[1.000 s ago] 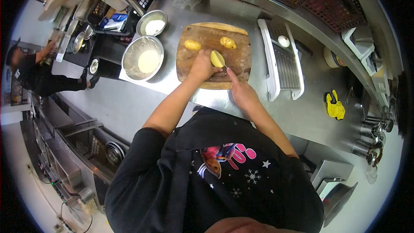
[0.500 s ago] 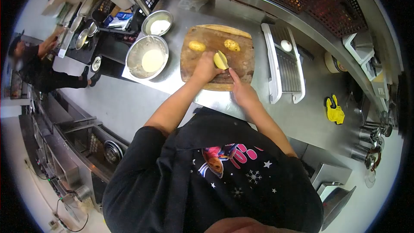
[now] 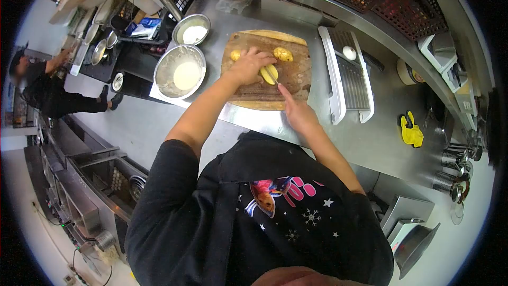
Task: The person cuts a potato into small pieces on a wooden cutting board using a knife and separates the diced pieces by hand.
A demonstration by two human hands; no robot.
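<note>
My right hand (image 3: 300,115) grips a knife (image 3: 273,78), whose handle is mostly hidden in the palm. The blade lies across a cut yellow potato (image 3: 270,74) on the wooden cutting board (image 3: 254,92). My left hand (image 3: 248,66) is over the board, fingers stretched out along the upper left side of the cut potato; whether they press on it I cannot tell. One potato (image 3: 235,54) at the left is partly covered by this hand. Another potato (image 3: 283,54) lies at the upper right of the board.
Left of the board stand a steel bowl (image 3: 165,69) with pale batter and a smaller bowl (image 3: 191,21) with white powder. On the right lies a white-framed slicer (image 3: 338,77) with a white knob, then yellow gloves (image 3: 410,130). A person (image 3: 53,82) stands far left.
My left hand has shifted up and left, its fingers spreading from the cut potato's side and now partly covering the left potato. The right hand with the knife has barely moved.
</note>
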